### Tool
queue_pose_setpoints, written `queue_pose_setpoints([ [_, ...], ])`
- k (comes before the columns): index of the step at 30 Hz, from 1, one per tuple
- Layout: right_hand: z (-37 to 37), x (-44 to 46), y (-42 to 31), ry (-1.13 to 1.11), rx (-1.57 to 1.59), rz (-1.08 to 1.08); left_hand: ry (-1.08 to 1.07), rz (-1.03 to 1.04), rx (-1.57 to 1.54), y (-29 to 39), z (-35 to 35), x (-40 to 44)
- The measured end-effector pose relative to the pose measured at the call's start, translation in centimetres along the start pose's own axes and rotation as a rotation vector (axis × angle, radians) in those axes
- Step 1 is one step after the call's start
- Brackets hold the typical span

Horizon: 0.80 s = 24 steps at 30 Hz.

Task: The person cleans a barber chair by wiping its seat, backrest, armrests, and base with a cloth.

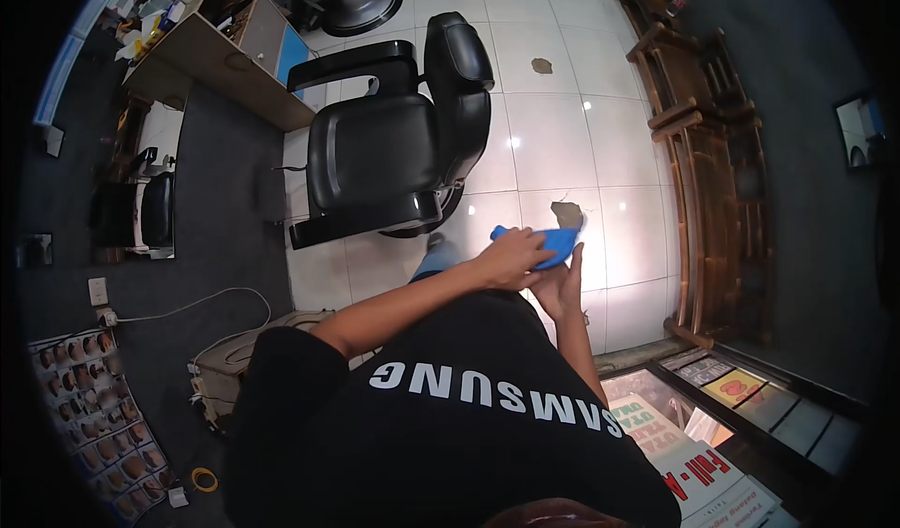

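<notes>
A bright blue cloth is bunched up in front of my body, above the tiled floor. My left hand is closed over its near side, fingers curled on the fabric, and a bit of blue sticks out past the knuckles. From below and to the right, my right hand holds the same cloth; one digit points up along its right edge, while the other fingers are partly hidden. To the left of my hands stands a black barber chair, apart from them.
Wooden bench seats line the right wall. A counter with bottles stands at the upper left, near a second barber chair. A white cable runs from a wall socket. Cracked patches mark the white tiles.
</notes>
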State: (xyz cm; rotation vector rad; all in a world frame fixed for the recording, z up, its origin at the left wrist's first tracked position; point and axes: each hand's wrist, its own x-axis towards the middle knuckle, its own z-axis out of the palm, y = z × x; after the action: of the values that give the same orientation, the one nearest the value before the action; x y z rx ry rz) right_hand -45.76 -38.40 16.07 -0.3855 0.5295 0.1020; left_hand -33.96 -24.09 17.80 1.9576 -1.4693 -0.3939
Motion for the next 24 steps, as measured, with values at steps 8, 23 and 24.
queue_pose_setpoints([
  [8, -1.8, 5.6, -5.6, 0.220, -0.042, -0.251, 0.096, 0.094, -0.172, -1.4, -3.5, 6.0],
  [23, 13.7, 30.0, -11.9, -0.102, -0.932, 0.030, 0.992, -0.693, 0.097, -20.5, -21.4, 15.1],
  [24, 15.8, 30.4, -11.2, -0.136, -0.958, 0.014, 0.955, -0.705, 0.080, -21.3, -21.6, 15.6],
])
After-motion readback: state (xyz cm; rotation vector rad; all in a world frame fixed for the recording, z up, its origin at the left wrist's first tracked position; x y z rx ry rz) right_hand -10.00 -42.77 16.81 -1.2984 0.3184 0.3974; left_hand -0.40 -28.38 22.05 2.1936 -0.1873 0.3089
